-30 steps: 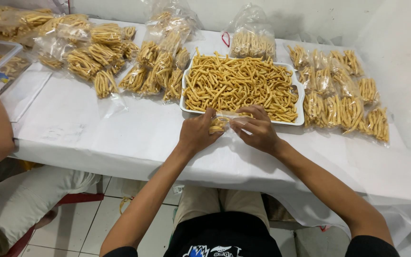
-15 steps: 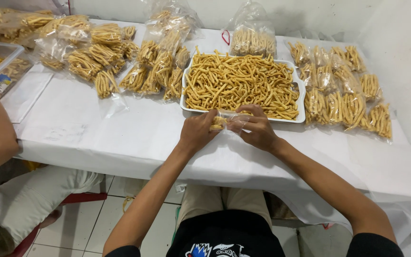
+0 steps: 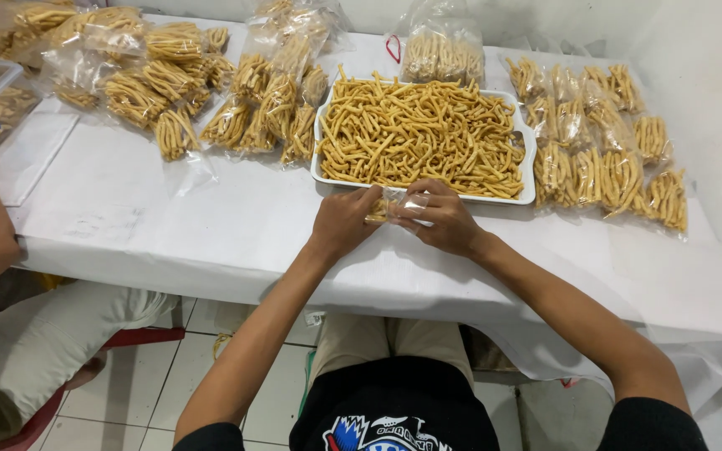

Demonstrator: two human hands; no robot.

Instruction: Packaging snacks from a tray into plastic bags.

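- Left hand and right hand, fingers curled, pinch a small clear bag of snack sticks between them, at the table's near edge.
- Just beyond: white tray heaped with sticks (loose ones).
- Farther: filled packets and.

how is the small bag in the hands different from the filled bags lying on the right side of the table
The small bag, held between the left hand and right hand, holds only a few snack sticks; the filled bags are packed. It sits at the white tray edge in hand; they lie loose. Both are clear plastic with the same yellow sticks.
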